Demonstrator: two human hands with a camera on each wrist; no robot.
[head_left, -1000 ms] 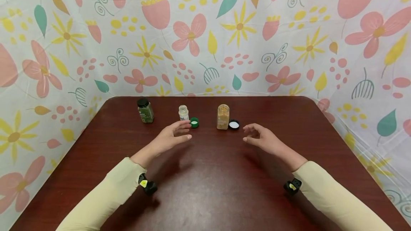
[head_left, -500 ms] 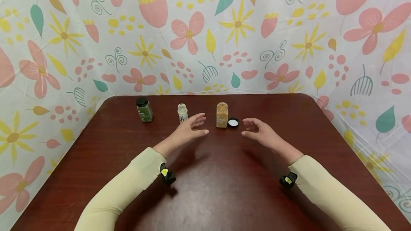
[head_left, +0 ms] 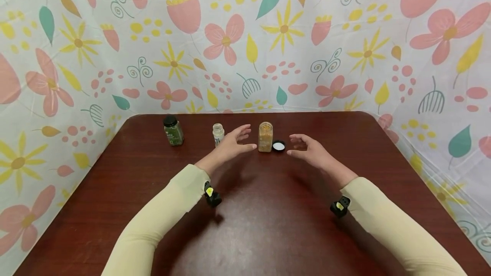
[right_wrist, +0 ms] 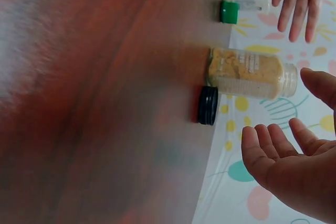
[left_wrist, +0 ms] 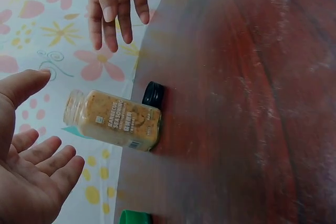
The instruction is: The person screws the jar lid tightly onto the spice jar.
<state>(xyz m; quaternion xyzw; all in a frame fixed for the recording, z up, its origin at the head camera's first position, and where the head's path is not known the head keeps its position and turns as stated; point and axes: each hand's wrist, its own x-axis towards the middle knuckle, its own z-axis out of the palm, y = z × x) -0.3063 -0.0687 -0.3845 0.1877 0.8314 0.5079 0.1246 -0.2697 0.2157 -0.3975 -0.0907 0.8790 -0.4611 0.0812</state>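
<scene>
An uncapped jar of barbecue seasoning stands upright on the table, its label readable in the left wrist view. Just left of it is my left hand, fingers loosely spread and holding nothing. My right hand hovers to the jar's right with relaxed fingers, also holding nothing. Between the jar and the right hand lies a black lid, its white inside facing up. Behind the left hand stands a small uncapped clear bottle, partly hidden. Its neighbour, a green cap, shows in the right wrist view.
Farther left stands a jar of green herbs with its black lid on. A flower-printed curtain hangs close behind the far edge of the dark red wooden table.
My left hand has moved right, past the small bottle and over the green cap, to beside the seasoning jar. My right hand has shifted slightly toward the jar and farther forward.
</scene>
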